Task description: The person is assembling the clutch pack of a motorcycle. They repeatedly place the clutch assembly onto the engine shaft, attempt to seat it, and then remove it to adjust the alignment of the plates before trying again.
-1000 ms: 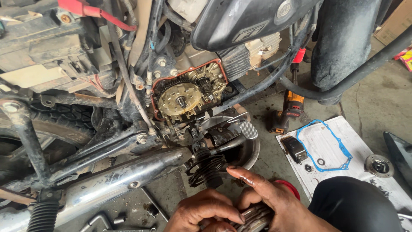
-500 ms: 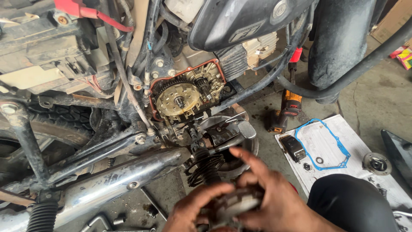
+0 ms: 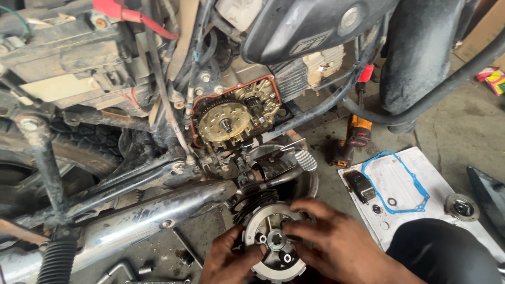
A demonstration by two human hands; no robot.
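- Item held: 1 round clutch hub (image 3: pixel 274 242), metal, with a splined centre hole and several bolt holes, is kept low in the head view, just below the motorcycle's footpeg (image 3: pixel 305 160) and beside the chrome exhaust pipe (image 3: pixel 142 223).
- Left hand (image 3: pixel 227 260): fingers are curled against the hub's left rim, the thumb pressed onto its face; the hub is supported from that side.
- Right hand (image 3: pixel 331 242): fingers are laid across the hub's right face and rim, closed on it, not spread.
- Stack of clutch plates (image 3: pixel 252 202): seen edge-on just above the hub; whether it is touching the hub cannot be told.
- Engine side: the cover is off; the toothed clutch basket (image 3: pixel 227 125) with its centre shaft is exposed, ringed by an orange gasket line (image 3: pixel 234 84).
- Parts set aside: 1 blue gasket (image 3: pixel 395 181) is laid on a white sheet (image 3: pixel 410 173), with a small black part (image 3: pixel 362 185) and washers; 1 round metal piece (image 3: pixel 462 206) is well apart to the right.
- Progress, as judged: strip-down is done; hub and plates are out of the basket; refitting, gasket and cover are left.
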